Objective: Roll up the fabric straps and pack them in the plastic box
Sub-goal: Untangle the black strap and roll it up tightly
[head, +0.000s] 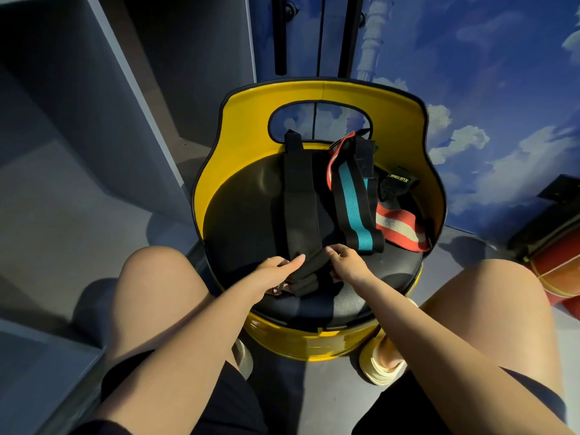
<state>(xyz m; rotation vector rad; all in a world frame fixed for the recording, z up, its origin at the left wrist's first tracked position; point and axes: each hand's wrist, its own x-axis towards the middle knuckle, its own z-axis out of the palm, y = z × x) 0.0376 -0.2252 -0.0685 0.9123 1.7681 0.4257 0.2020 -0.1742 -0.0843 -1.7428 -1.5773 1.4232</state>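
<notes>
We start rolling the black strap [299, 199] on the yellow stool [244, 127].
Left hand [276, 268] flat-fingered, right hand [343, 262] pinching its rolled end; next, tighter turns.

I see my two forearms bare from the elbow down, no sleeves, watch or rings on the left hand [276, 269] or the right hand [346, 262]. My knees and thighs are bare too; dark shorts [226, 400] cover the upper legs. On my feet I wear pale cream slip-on sandals [384, 370] with thick soles.
</notes>
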